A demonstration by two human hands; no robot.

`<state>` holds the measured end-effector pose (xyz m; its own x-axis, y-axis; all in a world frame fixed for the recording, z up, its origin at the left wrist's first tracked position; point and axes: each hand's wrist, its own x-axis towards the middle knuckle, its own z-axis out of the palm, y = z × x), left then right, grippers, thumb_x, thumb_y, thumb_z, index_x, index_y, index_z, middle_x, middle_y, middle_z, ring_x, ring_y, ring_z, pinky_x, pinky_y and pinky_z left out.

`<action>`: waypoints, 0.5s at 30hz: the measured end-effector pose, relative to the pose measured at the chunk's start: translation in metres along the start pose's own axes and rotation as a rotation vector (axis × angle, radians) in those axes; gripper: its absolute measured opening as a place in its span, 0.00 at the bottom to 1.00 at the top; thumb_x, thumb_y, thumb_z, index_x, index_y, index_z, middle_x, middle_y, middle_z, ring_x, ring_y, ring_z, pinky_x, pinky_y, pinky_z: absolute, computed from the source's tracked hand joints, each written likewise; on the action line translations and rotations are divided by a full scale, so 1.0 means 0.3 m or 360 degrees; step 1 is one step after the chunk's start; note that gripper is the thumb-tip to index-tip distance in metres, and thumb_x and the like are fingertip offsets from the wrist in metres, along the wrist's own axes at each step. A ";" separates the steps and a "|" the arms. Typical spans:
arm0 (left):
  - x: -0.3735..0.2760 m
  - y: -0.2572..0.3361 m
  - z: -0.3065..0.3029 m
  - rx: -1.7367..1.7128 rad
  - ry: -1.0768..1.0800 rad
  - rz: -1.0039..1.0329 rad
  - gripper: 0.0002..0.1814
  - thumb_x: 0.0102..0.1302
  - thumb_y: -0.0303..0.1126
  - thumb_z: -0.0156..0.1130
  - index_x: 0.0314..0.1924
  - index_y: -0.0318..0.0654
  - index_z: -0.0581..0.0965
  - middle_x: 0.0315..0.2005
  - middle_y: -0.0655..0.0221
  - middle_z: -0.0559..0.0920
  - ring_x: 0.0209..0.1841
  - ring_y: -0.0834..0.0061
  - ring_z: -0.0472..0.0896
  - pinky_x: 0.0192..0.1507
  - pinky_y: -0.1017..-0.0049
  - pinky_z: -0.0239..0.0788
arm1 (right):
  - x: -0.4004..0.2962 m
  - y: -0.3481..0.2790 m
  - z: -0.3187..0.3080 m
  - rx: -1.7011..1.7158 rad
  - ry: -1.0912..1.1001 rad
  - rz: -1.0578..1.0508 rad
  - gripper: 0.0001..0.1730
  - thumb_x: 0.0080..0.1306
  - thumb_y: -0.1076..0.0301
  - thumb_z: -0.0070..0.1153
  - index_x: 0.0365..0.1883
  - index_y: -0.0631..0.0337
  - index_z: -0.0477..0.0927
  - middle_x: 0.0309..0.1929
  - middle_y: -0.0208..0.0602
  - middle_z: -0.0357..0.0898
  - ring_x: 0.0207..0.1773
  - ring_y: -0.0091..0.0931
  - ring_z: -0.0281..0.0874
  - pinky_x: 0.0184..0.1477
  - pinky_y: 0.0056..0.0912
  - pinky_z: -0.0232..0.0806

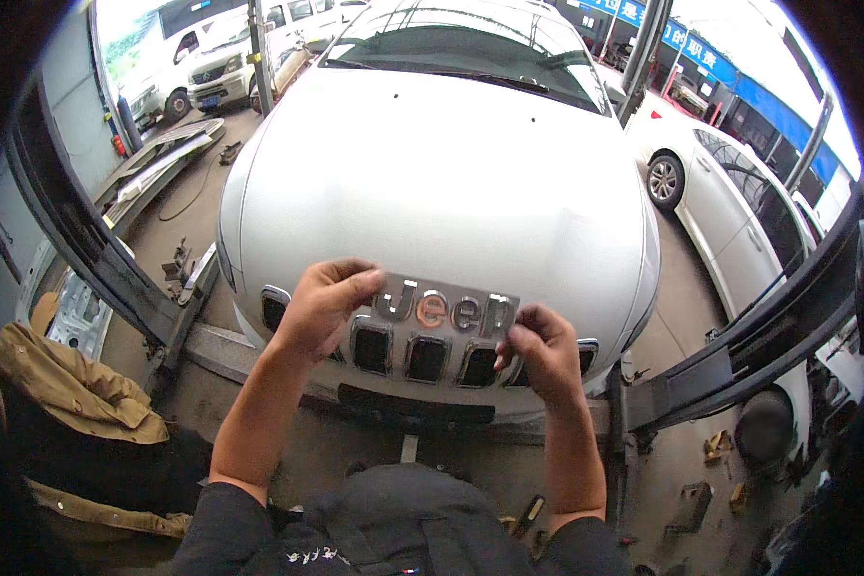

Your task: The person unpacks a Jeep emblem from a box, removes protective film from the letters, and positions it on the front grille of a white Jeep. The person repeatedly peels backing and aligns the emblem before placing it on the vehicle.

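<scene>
Between my two hands is a chrome Jeep letter emblem (446,308) on a clear backing sheet. My left hand (335,302) pinches the sheet's left end, and my right hand (543,342) grips its right end. Behind the sheet is the front of a white car, with its broad hood (439,187) below the windshield (468,57). The sheet overlaps the hood's front edge in view; I cannot tell whether it touches the paint. Below the emblem, several chrome-rimmed grille openings (428,358) line the nose, above a dark lower bumper panel (416,403).
Dark lift posts and beams flank the car, at left (93,209) and right (713,385). A tan jacket (79,381) hangs at the lower left. Metal parts (691,504) lie on the floor at right. Another white car (727,194) stands on the right.
</scene>
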<state>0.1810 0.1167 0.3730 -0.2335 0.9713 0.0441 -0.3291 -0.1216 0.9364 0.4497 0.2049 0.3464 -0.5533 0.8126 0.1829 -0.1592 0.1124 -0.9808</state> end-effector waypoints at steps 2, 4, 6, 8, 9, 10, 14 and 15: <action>-0.032 -0.024 -0.026 -0.0047 -0.0012 -0.0009 0.12 0.63 0.31 0.64 0.40 0.27 0.79 0.31 0.62 0.82 0.35 0.75 0.80 0.41 0.76 0.72 | -0.037 0.000 0.034 0.0115 -0.0029 0.0028 0.11 0.62 0.67 0.58 0.34 0.67 0.74 0.26 0.36 0.78 0.26 0.23 0.77 0.29 0.27 0.73; -0.050 -0.045 -0.034 -0.0094 -0.0024 -0.0031 0.10 0.63 0.30 0.63 0.38 0.28 0.79 0.31 0.65 0.82 0.35 0.77 0.79 0.42 0.77 0.71 | -0.070 -0.013 0.051 0.0165 -0.0011 0.0072 0.11 0.62 0.68 0.61 0.34 0.67 0.74 0.27 0.35 0.78 0.28 0.22 0.77 0.31 0.25 0.72; -0.052 -0.070 -0.056 -0.0093 -0.0023 0.0002 0.09 0.63 0.29 0.63 0.38 0.29 0.79 0.31 0.66 0.82 0.35 0.79 0.79 0.42 0.78 0.70 | -0.087 -0.026 0.064 0.0176 0.0001 0.0072 0.10 0.62 0.70 0.61 0.34 0.67 0.74 0.27 0.36 0.79 0.28 0.22 0.78 0.31 0.25 0.72; -0.062 -0.089 -0.059 -0.0111 0.0025 0.0011 0.07 0.62 0.29 0.64 0.36 0.32 0.79 0.31 0.69 0.81 0.34 0.80 0.78 0.40 0.77 0.70 | -0.101 -0.045 0.073 0.0100 0.0004 0.0116 0.10 0.62 0.71 0.61 0.34 0.67 0.74 0.27 0.36 0.79 0.28 0.23 0.78 0.31 0.25 0.72; -0.060 -0.105 -0.063 -0.0141 0.0028 0.0029 0.07 0.63 0.29 0.63 0.37 0.31 0.79 0.31 0.69 0.81 0.34 0.80 0.78 0.40 0.78 0.70 | -0.102 -0.059 0.077 0.0053 0.0002 0.0129 0.10 0.62 0.71 0.61 0.35 0.67 0.74 0.27 0.37 0.79 0.28 0.23 0.78 0.31 0.25 0.72; -0.059 -0.123 -0.067 -0.0172 0.0033 0.0047 0.08 0.63 0.29 0.62 0.37 0.31 0.80 0.31 0.69 0.82 0.34 0.81 0.78 0.41 0.79 0.70 | -0.099 -0.071 0.083 0.0039 0.0002 0.0138 0.09 0.62 0.71 0.60 0.35 0.68 0.74 0.27 0.37 0.79 0.28 0.23 0.78 0.31 0.25 0.73; -0.058 -0.198 -0.080 -0.0310 0.0162 0.0010 0.08 0.65 0.30 0.61 0.38 0.31 0.80 0.31 0.69 0.82 0.34 0.82 0.78 0.40 0.81 0.69 | -0.070 -0.113 0.113 -0.0054 -0.0021 0.0178 0.09 0.61 0.73 0.59 0.35 0.69 0.74 0.27 0.38 0.79 0.29 0.24 0.78 0.30 0.26 0.73; -0.058 -0.218 -0.085 -0.0341 0.0160 -0.0006 0.08 0.65 0.30 0.61 0.38 0.31 0.79 0.31 0.69 0.82 0.34 0.81 0.78 0.40 0.79 0.69 | -0.060 -0.121 0.122 -0.0086 -0.0030 0.0187 0.09 0.61 0.73 0.59 0.35 0.69 0.74 0.27 0.39 0.79 0.29 0.24 0.78 0.30 0.26 0.73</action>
<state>0.1831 0.1027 0.3021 -0.3184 0.9479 -0.0044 -0.5146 -0.1689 0.8406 0.4354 0.1653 0.3812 -0.5810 0.8111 0.0673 -0.0481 0.0483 -0.9977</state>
